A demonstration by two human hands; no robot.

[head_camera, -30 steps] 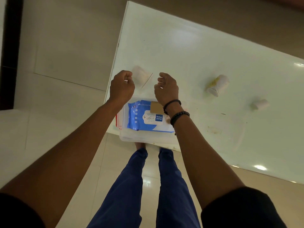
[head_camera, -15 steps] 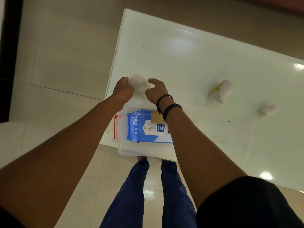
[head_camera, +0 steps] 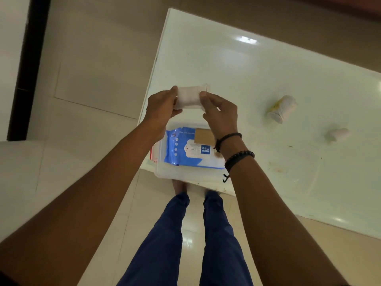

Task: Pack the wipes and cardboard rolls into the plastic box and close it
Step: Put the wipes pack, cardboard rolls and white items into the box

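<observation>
Gripping the white roll (head_camera: 188, 98) at both ends, left hand (head_camera: 162, 107) and right hand (head_camera: 221, 114) should squeeze lightly: thin cardboard likely crushes.

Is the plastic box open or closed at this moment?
Open. The plastic box has no lid on it; the blue wipes pack and a brown cardboard roll lie exposed inside.

Right forearm (head_camera: 237, 162) hides plastic box (head_camera: 185, 176) right side; table (head_camera: 268, 69) cropped right.
</observation>
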